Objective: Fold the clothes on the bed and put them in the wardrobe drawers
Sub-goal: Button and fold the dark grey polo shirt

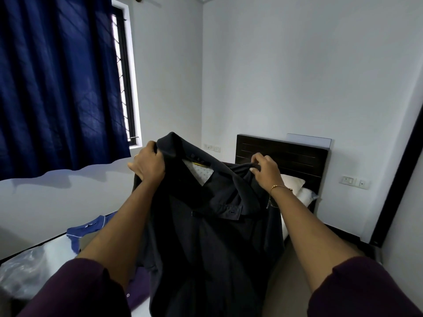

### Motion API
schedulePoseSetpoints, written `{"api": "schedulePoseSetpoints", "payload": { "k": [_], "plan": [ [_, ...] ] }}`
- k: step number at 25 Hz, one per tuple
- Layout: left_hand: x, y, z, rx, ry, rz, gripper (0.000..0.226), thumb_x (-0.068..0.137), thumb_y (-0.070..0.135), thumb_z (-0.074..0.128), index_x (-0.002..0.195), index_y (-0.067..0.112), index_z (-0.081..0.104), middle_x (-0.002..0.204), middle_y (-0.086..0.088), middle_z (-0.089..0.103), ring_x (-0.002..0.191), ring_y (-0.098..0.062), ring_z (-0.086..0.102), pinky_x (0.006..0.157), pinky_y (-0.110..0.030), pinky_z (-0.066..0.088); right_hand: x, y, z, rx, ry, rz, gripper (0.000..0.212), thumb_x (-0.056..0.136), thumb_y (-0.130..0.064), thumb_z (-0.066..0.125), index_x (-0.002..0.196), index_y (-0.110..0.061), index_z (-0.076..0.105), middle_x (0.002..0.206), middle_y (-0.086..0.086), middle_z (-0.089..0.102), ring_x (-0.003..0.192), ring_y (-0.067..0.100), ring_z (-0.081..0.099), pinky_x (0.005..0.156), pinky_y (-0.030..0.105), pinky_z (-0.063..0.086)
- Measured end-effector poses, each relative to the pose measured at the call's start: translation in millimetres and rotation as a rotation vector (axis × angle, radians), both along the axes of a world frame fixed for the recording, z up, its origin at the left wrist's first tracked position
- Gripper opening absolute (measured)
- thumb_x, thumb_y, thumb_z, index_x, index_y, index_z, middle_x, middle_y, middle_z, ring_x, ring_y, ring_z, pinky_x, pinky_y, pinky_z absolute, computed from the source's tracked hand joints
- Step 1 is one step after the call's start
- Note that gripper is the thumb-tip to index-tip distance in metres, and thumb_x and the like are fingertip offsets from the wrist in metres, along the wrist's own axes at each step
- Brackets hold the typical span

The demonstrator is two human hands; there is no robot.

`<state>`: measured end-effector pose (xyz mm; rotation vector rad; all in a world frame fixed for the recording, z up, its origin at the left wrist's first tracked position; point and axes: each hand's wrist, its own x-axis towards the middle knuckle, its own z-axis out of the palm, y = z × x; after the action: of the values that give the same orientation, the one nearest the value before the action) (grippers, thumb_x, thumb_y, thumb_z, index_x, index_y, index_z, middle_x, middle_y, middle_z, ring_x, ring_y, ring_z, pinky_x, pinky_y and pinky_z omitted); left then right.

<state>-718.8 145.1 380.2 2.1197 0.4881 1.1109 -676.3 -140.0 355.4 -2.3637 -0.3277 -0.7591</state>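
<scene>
A dark collared shirt (212,236) hangs in the air in front of me, above the bed (57,252). My left hand (147,164) grips its left shoulder, and my right hand (265,171) pinches its right shoulder. The collar and a pale inner label face me. A blue garment (88,229) lies on the bed at the left, and a purple garment (139,291) lies lower down, partly hidden by the shirt. No wardrobe is in view.
A dark wooden headboard (283,154) stands against the far wall with white pillows (295,186) below it. A navy curtain (57,88) covers the window on the left. A clear plastic bag (23,271) lies at the bed's left edge.
</scene>
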Motion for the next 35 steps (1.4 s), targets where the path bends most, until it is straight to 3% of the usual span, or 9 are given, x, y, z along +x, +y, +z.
{"api": "schedulePoseSetpoints", "payload": {
  "k": [6, 9, 13, 15, 18, 23, 26, 29, 35],
  "plan": [
    [-4.8, -5.3, -0.9, -0.065, -0.047, -0.004, 0.029, 0.092, 0.016, 0.035, 0.1, 0.009, 0.062, 0.101, -0.015, 0.065, 0.097, -0.034, 0.054, 0.092, -0.04, 0.027, 4.8, -13.0, 11.6, 0.309, -0.081, -0.084, 0.005, 0.08, -0.002, 0.067, 0.083, 0.002, 0.066, 0.088, 0.008, 0.049, 0.078, 0.017, 0.048, 0.061, 0.012, 0.031],
    [0.5, -6.7, 1.6, 0.005, 0.004, 0.022, 0.029, 0.093, 0.017, 0.036, 0.104, 0.01, 0.062, 0.103, -0.014, 0.065, 0.098, -0.033, 0.055, 0.089, -0.04, 0.029, 12.2, -15.5, 15.3, 0.317, -0.022, -0.135, 0.005, 0.081, -0.005, 0.068, 0.084, -0.001, 0.068, 0.092, 0.009, 0.05, 0.078, 0.018, 0.05, 0.067, 0.017, 0.033],
    [8.1, -13.2, 2.3, 0.123, 0.197, 0.053, 0.028, 0.091, 0.01, 0.038, 0.112, 0.012, 0.056, 0.111, -0.015, 0.062, 0.105, -0.035, 0.053, 0.087, -0.04, 0.031, 16.9, -8.5, 14.1, 0.383, -0.01, -0.207, 0.019, 0.089, -0.006, 0.056, 0.074, -0.016, 0.051, 0.096, 0.01, 0.052, 0.063, 0.024, 0.062, 0.057, 0.024, 0.046],
    [7.7, -20.8, 0.9, 0.127, 0.169, 0.05, 0.027, 0.092, 0.011, 0.038, 0.114, 0.009, 0.054, 0.113, -0.017, 0.059, 0.108, -0.036, 0.051, 0.087, -0.041, 0.032, 16.5, -2.3, 15.2, 0.499, -0.046, -0.214, 0.019, 0.094, -0.006, 0.046, 0.078, -0.015, 0.044, 0.097, 0.012, 0.055, 0.067, 0.029, 0.065, 0.066, 0.036, 0.053],
    [5.6, -32.3, 2.7, 0.131, 0.018, 0.009, 0.029, 0.098, 0.017, 0.036, 0.119, 0.001, 0.049, 0.119, -0.022, 0.052, 0.113, -0.038, 0.044, 0.086, -0.041, 0.033, 15.3, 4.1, 24.3, 0.591, -0.167, -0.332, 0.015, 0.097, -0.007, 0.035, 0.101, -0.001, 0.049, 0.096, 0.021, 0.061, 0.085, 0.033, 0.059, 0.066, 0.029, 0.035],
    [25.4, -34.3, 11.4, 0.171, -0.032, -0.008, 0.031, 0.098, 0.025, 0.043, 0.116, 0.001, 0.048, 0.104, -0.022, 0.063, 0.097, -0.039, 0.058, 0.078, -0.04, 0.041, 32.4, 0.1, 50.5, 0.536, -0.481, -0.298, 0.03, 0.081, 0.013, 0.03, 0.093, 0.006, 0.057, 0.086, 0.023, 0.058, 0.073, 0.029, 0.049, 0.059, 0.022, 0.02],
    [49.2, -35.1, 6.9, 0.262, -0.021, -0.048, 0.038, 0.093, 0.033, 0.034, 0.102, 0.002, 0.055, 0.095, -0.024, 0.064, 0.09, -0.04, 0.057, 0.069, -0.039, 0.036, 60.6, -10.1, 45.6, 0.473, -0.391, -0.214, 0.035, 0.072, 0.018, 0.035, 0.08, 0.007, 0.067, 0.099, 0.026, 0.056, 0.086, 0.03, 0.055, 0.064, 0.015, 0.026],
    [83.3, -47.4, -12.2, 0.359, 0.027, -0.132, 0.055, 0.073, 0.045, 0.026, 0.093, 0.005, 0.058, 0.089, -0.02, 0.065, 0.085, -0.039, 0.057, 0.063, -0.031, 0.026, 102.5, -18.1, 16.2, 0.429, -0.283, -0.19, 0.038, 0.075, 0.021, 0.037, 0.09, 0.009, 0.069, 0.109, 0.027, 0.051, 0.096, 0.033, 0.052, 0.073, 0.009, 0.028],
    [216.5, -60.3, -88.6, 0.522, 0.323, -0.251, 0.054, 0.068, 0.047, 0.027, 0.092, 0.011, 0.06, 0.097, -0.014, 0.067, 0.093, -0.037, 0.06, 0.064, -0.029, 0.032, 252.5, -42.7, -74.0, 0.214, -0.094, -0.244, 0.029, 0.083, 0.008, 0.047, 0.103, 0.001, 0.068, 0.114, 0.022, 0.045, 0.097, 0.035, 0.051, 0.084, 0.027, 0.039]
  ]
}}
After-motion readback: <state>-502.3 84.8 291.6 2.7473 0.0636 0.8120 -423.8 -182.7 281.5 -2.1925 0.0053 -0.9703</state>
